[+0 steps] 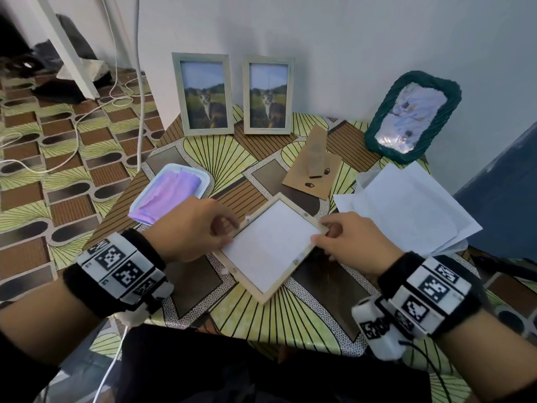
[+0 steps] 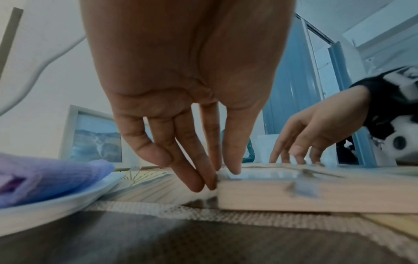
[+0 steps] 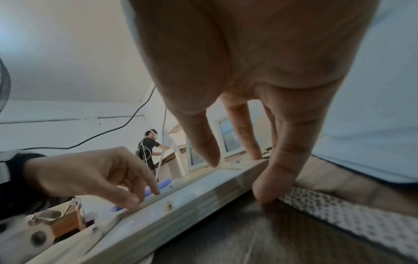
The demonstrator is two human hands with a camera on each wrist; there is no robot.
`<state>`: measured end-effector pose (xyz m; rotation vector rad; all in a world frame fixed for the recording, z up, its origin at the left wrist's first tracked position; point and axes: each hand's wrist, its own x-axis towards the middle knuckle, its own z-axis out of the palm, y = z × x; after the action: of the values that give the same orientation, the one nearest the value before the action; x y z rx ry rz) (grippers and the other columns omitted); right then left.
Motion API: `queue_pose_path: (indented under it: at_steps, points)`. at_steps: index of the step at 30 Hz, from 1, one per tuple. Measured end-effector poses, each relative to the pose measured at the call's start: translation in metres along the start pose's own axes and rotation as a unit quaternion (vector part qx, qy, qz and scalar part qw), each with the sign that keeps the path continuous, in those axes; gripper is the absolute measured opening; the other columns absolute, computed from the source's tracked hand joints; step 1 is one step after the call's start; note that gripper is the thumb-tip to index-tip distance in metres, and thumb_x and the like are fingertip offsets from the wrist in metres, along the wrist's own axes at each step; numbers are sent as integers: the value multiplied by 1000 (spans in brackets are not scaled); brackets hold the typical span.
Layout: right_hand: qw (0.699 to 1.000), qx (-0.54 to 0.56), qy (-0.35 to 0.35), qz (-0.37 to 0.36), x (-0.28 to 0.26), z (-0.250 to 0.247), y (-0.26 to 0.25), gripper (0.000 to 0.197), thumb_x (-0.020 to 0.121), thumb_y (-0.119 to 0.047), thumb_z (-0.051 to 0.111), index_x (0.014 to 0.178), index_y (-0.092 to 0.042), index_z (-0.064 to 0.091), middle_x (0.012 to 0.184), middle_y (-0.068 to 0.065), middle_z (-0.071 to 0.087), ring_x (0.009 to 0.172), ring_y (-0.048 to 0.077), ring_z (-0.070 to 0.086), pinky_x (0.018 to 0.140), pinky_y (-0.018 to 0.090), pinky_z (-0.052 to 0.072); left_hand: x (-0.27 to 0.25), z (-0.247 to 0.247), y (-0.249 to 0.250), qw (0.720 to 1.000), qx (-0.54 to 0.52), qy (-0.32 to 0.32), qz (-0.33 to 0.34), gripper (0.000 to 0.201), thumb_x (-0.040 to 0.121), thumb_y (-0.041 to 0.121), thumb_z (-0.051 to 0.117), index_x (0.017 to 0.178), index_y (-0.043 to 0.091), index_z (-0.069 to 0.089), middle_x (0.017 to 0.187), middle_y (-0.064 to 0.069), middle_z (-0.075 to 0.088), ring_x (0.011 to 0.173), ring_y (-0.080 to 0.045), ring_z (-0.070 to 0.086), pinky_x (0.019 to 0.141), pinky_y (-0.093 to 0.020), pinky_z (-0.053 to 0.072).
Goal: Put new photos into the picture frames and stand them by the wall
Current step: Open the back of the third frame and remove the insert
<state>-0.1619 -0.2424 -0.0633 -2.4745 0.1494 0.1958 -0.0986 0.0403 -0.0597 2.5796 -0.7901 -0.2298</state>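
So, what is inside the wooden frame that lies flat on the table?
Only a white sheet shows, filling the opening of the wooden frame. Its other face, and anything lying under it, is covered.

The head camera looks down over the tabletop (image 1: 220, 158) toward the wall (image 1: 348, 39). The wrist cameras sit low, close behind the left hand (image 2: 187, 89) and right hand (image 3: 260, 71), facing each other across the frame (image 1: 293, 264), which all views share.

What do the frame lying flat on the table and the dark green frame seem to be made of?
Flat frame: probably pale wood, matte; grain shows on its side. Dark green frame: apparently wrapped in cord or yarn, given its ribbed, twisted rim; its core is hidden.
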Motion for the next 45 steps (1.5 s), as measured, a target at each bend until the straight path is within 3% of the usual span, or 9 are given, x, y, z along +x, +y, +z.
queue_pose_path:
  at_steps: [2,5,8,12,15,19,22,27,45]
  points:
    - [1000,-17,8,-1,10,-1,-4,25,87,-35,65,100,-15,68,91,1,67,87,19,62,78,28,48,-1,3,2,999,-29,-6,-15,28,76,23,80,102,30,75,72,16,69,72,4,63,71,-14,50]
    - [1000,-26,4,-1,20,-2,-12,23,87,-34,64,92,-11,68,93,0,66,89,19,59,71,26,45,-2,10,12,999,-43,-18,-3,23,77,25,81,99,24,76,73,16,72,73,6,65,75,-25,55]
    - [997,-77,-22,-17,21,0,-17,25,87,-27,63,100,-5,64,103,6,59,96,24,56,84,32,47,-1,17,21,999,-19,-25,29,14,80,28,76,92,22,75,77,14,72,75,1,65,74,-30,54]
    - [987,-140,-63,-49,13,7,-13,30,89,-31,56,110,-11,59,120,4,50,113,25,48,97,40,44,-3,20,25,999,18,-22,33,15,81,34,70,89,21,71,80,13,70,76,-3,64,73,-33,54]
    - [983,-162,-59,-58,6,8,-8,38,92,-38,52,122,-15,54,124,1,47,117,24,46,99,41,43,-1,14,26,1000,21,-10,21,19,83,40,67,95,26,72,78,15,70,74,-2,63,72,-32,54]
    - [985,-154,-40,-60,3,5,-1,58,94,-44,52,146,-20,39,148,0,37,134,21,38,110,37,36,19,0,30,998,22,33,40,25,89,39,65,109,25,69,92,11,67,87,-8,61,82,-31,50]
    - [985,-159,-28,-59,7,3,0,52,92,-46,54,139,-22,46,143,0,42,127,22,43,104,37,41,46,-6,33,997,68,-4,40,37,92,41,61,124,24,63,111,4,60,101,-14,58,89,-30,46]
    - [984,-176,-25,-34,21,0,-7,57,90,-52,56,138,-24,45,136,1,45,123,23,42,102,42,43,70,-1,35,980,166,-111,-3,48,91,50,58,132,27,53,119,2,50,105,-17,55,92,-38,49]
    - [973,-212,-86,-13,48,-5,-13,65,80,-53,71,128,-17,45,128,4,45,118,25,43,98,44,44,76,12,38,974,205,-101,-13,69,79,74,56,121,20,49,115,1,51,100,-18,52,84,-34,46]
